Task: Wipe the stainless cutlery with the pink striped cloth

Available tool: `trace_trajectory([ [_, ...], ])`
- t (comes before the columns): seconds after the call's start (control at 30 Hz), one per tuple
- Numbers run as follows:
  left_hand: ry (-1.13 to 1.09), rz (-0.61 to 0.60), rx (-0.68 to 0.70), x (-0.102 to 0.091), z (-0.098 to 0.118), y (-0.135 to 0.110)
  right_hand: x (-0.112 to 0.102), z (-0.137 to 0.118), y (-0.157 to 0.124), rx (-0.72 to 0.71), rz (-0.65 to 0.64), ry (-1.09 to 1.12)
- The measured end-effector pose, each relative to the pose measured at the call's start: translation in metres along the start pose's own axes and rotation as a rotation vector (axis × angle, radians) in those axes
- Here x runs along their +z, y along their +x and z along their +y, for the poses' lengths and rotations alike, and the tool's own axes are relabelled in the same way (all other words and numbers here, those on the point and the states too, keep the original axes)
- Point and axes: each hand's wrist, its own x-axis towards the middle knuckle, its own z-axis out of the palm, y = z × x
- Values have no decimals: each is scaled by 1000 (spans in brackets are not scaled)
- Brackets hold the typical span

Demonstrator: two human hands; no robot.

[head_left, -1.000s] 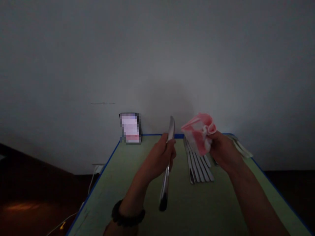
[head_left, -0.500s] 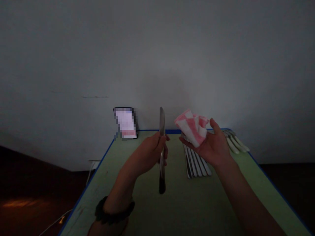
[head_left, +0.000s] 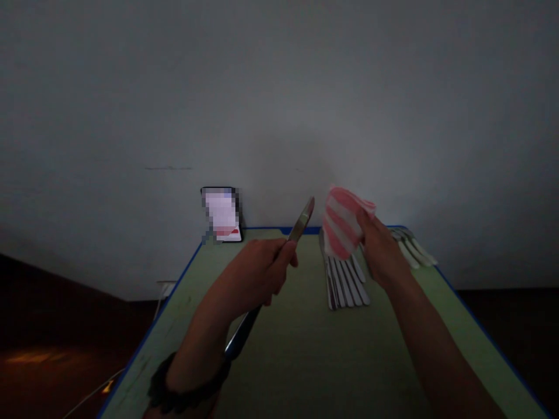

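Observation:
My left hand [head_left: 262,270] is closed around the middle of a metal table knife [head_left: 301,222]. Its blade points up and to the right, and its handle end slants down toward my wrist. My right hand [head_left: 382,250] pinches a pink-and-white striped cloth [head_left: 343,224], which hangs to the left of the fingers and is apart from the knife. Below and partly behind the cloth, several metal pieces of cutlery [head_left: 347,285] lie side by side on the table; the cloth hides their far ends.
The green table [head_left: 297,361] has a blue edge and stands against a grey wall [head_left: 279,105]. A phone [head_left: 222,212] with a lit, blurred screen leans at the back left. Several white-handled utensils [head_left: 413,250] lie at the back right corner. A cable [head_left: 94,396] runs beside the table on the left.
The knife has tilted from near upright to slanting right at the blade. My right hand has turned from palm up to pinching the cloth, which now hangs flatter.

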Motion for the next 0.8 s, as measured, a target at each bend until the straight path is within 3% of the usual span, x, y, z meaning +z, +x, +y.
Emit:
trace_trajectory([
  [0.1, 36, 32, 0, 4, 0, 3, 4, -6, -5, 62, 38, 183],
  [0.2, 114, 84, 43, 11, 1, 8, 22, -7, -14, 93, 32, 320],
  [0.33, 463, 159, 104, 29, 0, 18, 46, -9, -28, 139, -156, 450],
  [0.43, 733, 220, 78, 43, 0, 22, 48, -12, -32, 177, -244, 569],
  [0.6, 829, 167, 59, 58, 1, 23, 33, 2, -18, 350, -147, 645],
  [0.8, 769, 126, 138, 66, -4, 20, 40, 35, -5, 367, -69, 626],
])
